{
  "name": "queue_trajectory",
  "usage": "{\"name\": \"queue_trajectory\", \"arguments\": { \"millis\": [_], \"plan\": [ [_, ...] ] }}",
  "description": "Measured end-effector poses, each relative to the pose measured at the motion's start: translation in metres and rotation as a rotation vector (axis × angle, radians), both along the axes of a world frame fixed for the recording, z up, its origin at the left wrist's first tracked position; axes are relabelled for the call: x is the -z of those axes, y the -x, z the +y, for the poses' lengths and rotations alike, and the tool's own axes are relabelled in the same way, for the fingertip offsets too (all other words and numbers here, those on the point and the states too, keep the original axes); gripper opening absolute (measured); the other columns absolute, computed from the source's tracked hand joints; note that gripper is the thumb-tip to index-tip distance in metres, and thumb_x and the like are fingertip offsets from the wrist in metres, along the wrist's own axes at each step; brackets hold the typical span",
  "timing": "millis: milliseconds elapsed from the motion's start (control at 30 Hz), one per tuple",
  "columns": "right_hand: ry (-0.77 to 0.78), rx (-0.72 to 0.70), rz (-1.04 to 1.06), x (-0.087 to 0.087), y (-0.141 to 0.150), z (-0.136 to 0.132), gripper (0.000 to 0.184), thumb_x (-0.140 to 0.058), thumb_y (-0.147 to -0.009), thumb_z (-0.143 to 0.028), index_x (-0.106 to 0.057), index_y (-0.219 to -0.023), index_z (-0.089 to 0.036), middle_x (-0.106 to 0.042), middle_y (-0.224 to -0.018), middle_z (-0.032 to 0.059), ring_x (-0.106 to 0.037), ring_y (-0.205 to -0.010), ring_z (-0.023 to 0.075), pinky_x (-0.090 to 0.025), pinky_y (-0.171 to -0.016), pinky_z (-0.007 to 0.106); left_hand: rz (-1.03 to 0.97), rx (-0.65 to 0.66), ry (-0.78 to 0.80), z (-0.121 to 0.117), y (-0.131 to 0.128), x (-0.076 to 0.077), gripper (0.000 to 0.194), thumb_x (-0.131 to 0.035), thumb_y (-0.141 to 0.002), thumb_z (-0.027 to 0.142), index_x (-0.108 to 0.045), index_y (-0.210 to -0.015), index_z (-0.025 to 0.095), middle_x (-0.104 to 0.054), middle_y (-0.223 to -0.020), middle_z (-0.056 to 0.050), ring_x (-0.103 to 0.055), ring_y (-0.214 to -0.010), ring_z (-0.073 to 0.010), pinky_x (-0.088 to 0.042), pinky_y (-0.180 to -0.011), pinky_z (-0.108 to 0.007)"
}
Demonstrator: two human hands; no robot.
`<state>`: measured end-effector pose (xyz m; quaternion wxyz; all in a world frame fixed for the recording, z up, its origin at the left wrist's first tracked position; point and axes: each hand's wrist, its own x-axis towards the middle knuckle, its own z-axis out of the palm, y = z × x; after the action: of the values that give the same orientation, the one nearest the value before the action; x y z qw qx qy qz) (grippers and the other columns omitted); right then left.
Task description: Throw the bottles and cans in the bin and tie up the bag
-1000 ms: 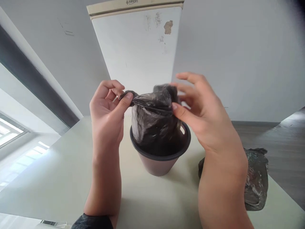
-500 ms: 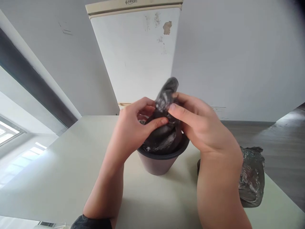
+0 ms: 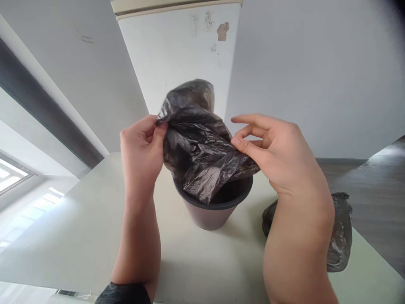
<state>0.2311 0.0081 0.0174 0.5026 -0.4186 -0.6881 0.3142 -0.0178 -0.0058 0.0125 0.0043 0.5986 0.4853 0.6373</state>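
Note:
A crumpled black plastic bag [image 3: 198,143] hangs above a small brown bin with a dark rim [image 3: 211,211] on a pale table. My left hand [image 3: 142,152] pinches the bag's left edge between thumb and fingers. On the right edge my right hand [image 3: 272,152] pinches with thumb and middle finger, the index finger stretched out. The bag's lower part dips into the bin's mouth.
The pale table [image 3: 79,236] runs under both arms. A second crumpled black bag [image 3: 340,236] lies on it behind my right forearm. A white refrigerator [image 3: 177,55] stands behind the bin against a grey wall. Dark floor [image 3: 373,185] shows at right.
Both hands were pressed together over the bin's mouth half a second ago. They have now lifted and moved apart, pulling the bag up and spreading it open.

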Motion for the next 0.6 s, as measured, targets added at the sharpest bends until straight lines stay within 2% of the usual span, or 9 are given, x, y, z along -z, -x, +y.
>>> {"name": "queue_trajectory", "arguments": {
  "millis": [67, 100, 200, 267, 367, 467, 500, 533, 600],
  "plan": [
    [0.089, -0.092, -0.106, -0.003, 0.000, -0.004, 0.043, -0.083, -0.087, -0.042, -0.076, -0.126, -0.026, -0.074, -0.096, 0.0060, -0.065, -0.066, 0.0177, -0.048, -0.055, 0.030, -0.060, -0.028, -0.037, 0.004, 0.005, 0.002, 0.038, -0.068, -0.099, 0.047, -0.058, -0.072, 0.022, -0.048, -0.060, 0.002, -0.054, -0.062, -0.0141, -0.038, -0.051, -0.027],
    [0.128, -0.164, -0.158, -0.004, 0.000, -0.005, 0.042, -0.084, -0.086, -0.043, -0.077, -0.123, -0.026, -0.073, -0.091, 0.0050, -0.062, -0.063, 0.0165, -0.046, -0.053, 0.030, -0.100, -0.011, -0.043, 0.006, 0.006, 0.003, 0.036, -0.067, -0.100, 0.050, -0.060, -0.077, 0.023, -0.050, -0.061, 0.002, -0.054, -0.060, -0.0139, -0.038, -0.051, -0.027],
    [0.190, -0.357, -0.247, -0.005, 0.000, -0.007, 0.031, -0.085, -0.083, -0.048, -0.078, -0.098, -0.022, -0.064, -0.072, 0.0009, -0.053, -0.057, 0.0136, -0.040, -0.051, 0.029, -0.186, 0.063, -0.023, 0.015, 0.011, 0.007, 0.031, -0.063, -0.102, 0.054, -0.065, -0.092, 0.025, -0.057, -0.065, 0.002, -0.054, -0.057, -0.0130, -0.038, -0.050, -0.028],
    [0.201, -0.401, -0.214, -0.005, 0.001, -0.008, 0.034, -0.084, -0.085, -0.052, -0.072, -0.079, -0.021, -0.055, -0.063, -0.0016, -0.047, -0.054, 0.0117, -0.036, -0.049, 0.028, -0.176, 0.014, -0.015, 0.020, 0.014, 0.009, 0.026, -0.061, -0.104, 0.047, -0.067, -0.091, 0.024, -0.055, -0.063, 0.003, -0.052, -0.055, -0.0120, -0.037, -0.052, -0.028],
    [0.165, -0.296, 0.012, -0.005, 0.003, -0.008, 0.038, -0.081, -0.088, -0.055, -0.066, -0.077, -0.021, -0.055, -0.065, -0.0010, -0.050, -0.056, 0.0126, -0.038, -0.050, 0.028, -0.073, -0.159, -0.009, 0.013, 0.014, 0.003, 0.016, -0.060, -0.103, 0.030, -0.071, -0.093, 0.024, -0.063, -0.069, 0.002, -0.061, -0.066, -0.0147, -0.043, -0.060, -0.030],
    [0.119, -0.150, 0.247, -0.004, 0.007, -0.005, 0.035, -0.080, -0.088, -0.057, -0.069, -0.093, -0.024, -0.065, -0.074, 0.0017, -0.061, -0.064, 0.0182, -0.046, -0.054, 0.030, 0.061, -0.242, -0.031, -0.019, 0.000, -0.009, 0.016, -0.060, -0.100, 0.021, -0.072, -0.109, 0.026, -0.075, -0.104, -0.003, -0.070, -0.099, -0.0187, -0.053, -0.075, -0.032],
    [0.115, -0.129, 0.281, -0.003, 0.008, -0.004, 0.035, -0.080, -0.088, -0.057, -0.068, -0.097, -0.025, -0.066, -0.075, 0.0021, -0.064, -0.065, 0.0197, -0.048, -0.054, 0.031, 0.076, -0.228, -0.052, -0.032, -0.008, -0.013, 0.016, -0.060, -0.101, 0.022, -0.072, -0.110, 0.027, -0.075, -0.109, -0.003, -0.069, -0.102, -0.0183, -0.054, -0.077, -0.032],
    [0.112, -0.123, 0.293, -0.002, 0.010, -0.003, 0.035, -0.080, -0.089, -0.057, -0.068, -0.099, -0.026, -0.066, -0.076, 0.0023, -0.065, -0.066, 0.0206, -0.049, -0.055, 0.032, 0.105, -0.169, -0.024, -0.044, -0.017, -0.015, 0.013, -0.061, -0.102, 0.026, -0.072, -0.107, 0.026, -0.075, -0.106, -0.003, -0.069, -0.097, -0.0177, -0.055, -0.079, -0.032],
    [0.100, -0.133, 0.283, -0.001, 0.013, -0.003, 0.037, -0.079, -0.089, -0.059, -0.067, -0.101, -0.026, -0.065, -0.076, 0.0021, -0.064, -0.065, 0.0206, -0.050, -0.054, 0.033, 0.200, -0.002, 0.119, -0.061, -0.034, -0.014, 0.013, -0.069, -0.099, 0.036, -0.074, -0.106, 0.026, -0.076, -0.101, -0.003, -0.070, -0.090, -0.0175, -0.057, -0.079, -0.032]
  ]
}}
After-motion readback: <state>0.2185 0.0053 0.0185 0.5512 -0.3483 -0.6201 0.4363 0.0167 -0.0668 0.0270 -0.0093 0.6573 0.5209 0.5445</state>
